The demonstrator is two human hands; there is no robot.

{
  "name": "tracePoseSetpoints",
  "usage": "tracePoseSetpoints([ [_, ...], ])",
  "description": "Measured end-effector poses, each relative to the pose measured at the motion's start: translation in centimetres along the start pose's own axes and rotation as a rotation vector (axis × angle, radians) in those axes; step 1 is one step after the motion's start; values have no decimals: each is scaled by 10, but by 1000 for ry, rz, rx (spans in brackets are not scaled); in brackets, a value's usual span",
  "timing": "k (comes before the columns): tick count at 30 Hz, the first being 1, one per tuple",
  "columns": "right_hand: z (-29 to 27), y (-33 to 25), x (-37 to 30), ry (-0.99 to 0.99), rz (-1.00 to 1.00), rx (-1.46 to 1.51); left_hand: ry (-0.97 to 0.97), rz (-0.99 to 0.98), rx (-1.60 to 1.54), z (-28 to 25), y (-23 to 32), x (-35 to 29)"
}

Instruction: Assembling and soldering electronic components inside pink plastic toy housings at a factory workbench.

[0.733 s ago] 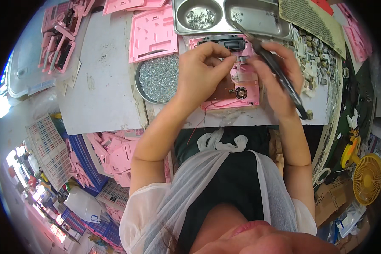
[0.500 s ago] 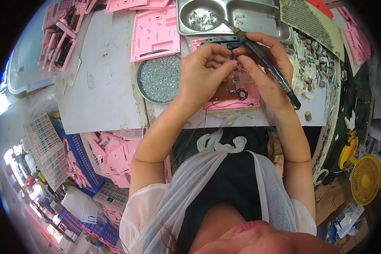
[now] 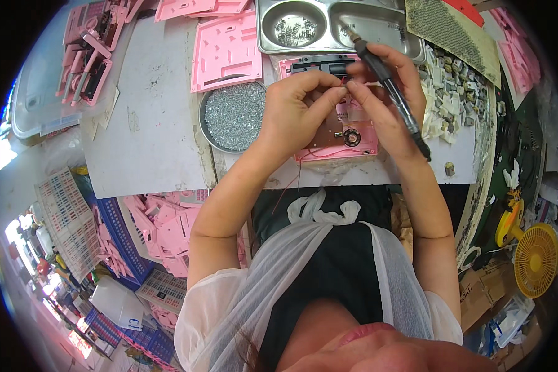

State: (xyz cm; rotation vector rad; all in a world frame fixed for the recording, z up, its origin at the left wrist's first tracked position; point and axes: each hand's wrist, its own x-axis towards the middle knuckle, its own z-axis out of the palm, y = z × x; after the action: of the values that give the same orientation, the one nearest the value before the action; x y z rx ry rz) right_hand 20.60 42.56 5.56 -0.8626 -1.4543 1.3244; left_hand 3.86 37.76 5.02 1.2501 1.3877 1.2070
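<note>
Both my hands meet over a pink plastic housing (image 3: 367, 147) on the table, which holds a brown circuit board (image 3: 323, 134) and a small round black part (image 3: 351, 137). Thumb and forefinger of my left hand (image 3: 294, 115) pinch at a thin red wire (image 3: 343, 80), whose end is hidden by the fingertips. The thumb of my right hand (image 3: 390, 115) touches the same spot. Across that palm lies a black screwdriver-like tool (image 3: 387, 84), its metal tip pointing up and left toward the tray. A black part (image 3: 319, 64) sits at the housing's far end.
A round dish of screws (image 3: 203, 127) stands left of my left hand. Beyond the housing is a steel tray (image 3: 326, 48) with small springs. Small metal-and-white parts (image 3: 456, 93) are heaped on the right. Pink shells (image 3: 226, 53) lie at the back left.
The tool in my right hand has shifted and tilted steeper, its tip moving right. My fingertips stay together over the housing, with only small movement.
</note>
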Motion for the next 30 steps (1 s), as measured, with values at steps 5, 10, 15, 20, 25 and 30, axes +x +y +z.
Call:
tracePoseSetpoints([
  [5,-3,-2,-3,11,48,-18,-65,-67,-33,-8,-1,5],
  [10,-36,-9,-14,63,-169,-249,-17,173,497,-11,-4,12],
  [15,-54,-20,-32,-66,-21,-332,14,211,608,-7,-13,15],
  [20,-56,-16,-38,-119,4,-374,50,191,580,-8,-12,15],
  [25,-55,-16,-38,-157,-9,-431,44,190,589,-8,-14,16],
  [30,-54,-15,-37,-168,-32,-415,43,195,587,-9,-13,17],
])
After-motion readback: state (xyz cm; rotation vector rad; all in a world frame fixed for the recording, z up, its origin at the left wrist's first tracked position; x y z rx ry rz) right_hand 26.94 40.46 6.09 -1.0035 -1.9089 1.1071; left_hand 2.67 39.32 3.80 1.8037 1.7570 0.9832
